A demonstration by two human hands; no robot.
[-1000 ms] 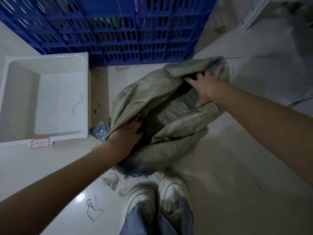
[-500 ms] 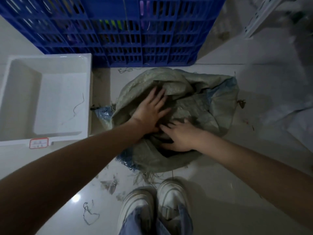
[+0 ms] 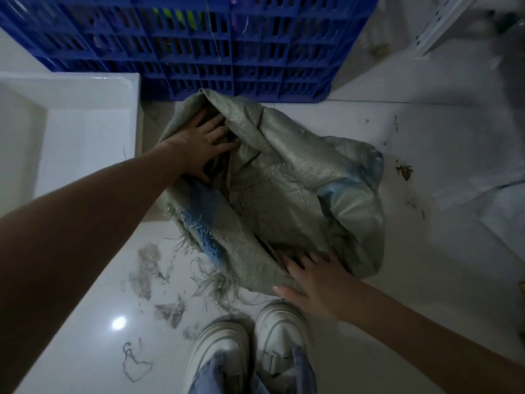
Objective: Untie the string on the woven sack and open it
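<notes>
The grey-green woven sack [image 3: 287,177], with blue patches and a frayed rim, stands crumpled on the floor in the middle of the view, its mouth gaping. My left hand [image 3: 203,146] lies on the far left part of the rim, fingers spread and reaching into a fold. My right hand [image 3: 309,282] presses on the near rim, fingers spread, their tips tucked under the cloth. A loose grey string [image 3: 133,365] lies on the floor at the lower left, apart from the sack.
A blue slatted crate [image 3: 227,52] stands behind the sack. A white plastic tub [image 3: 85,132] sits to the left. My two white shoes [image 3: 250,345] are just below the sack. Scraps and dirt spot the pale floor; white sheeting [image 3: 483,209] lies at right.
My hands have moved apart from the sack's middle: the left to the far left rim, the right to the near rim. The mouth gapes wider.
</notes>
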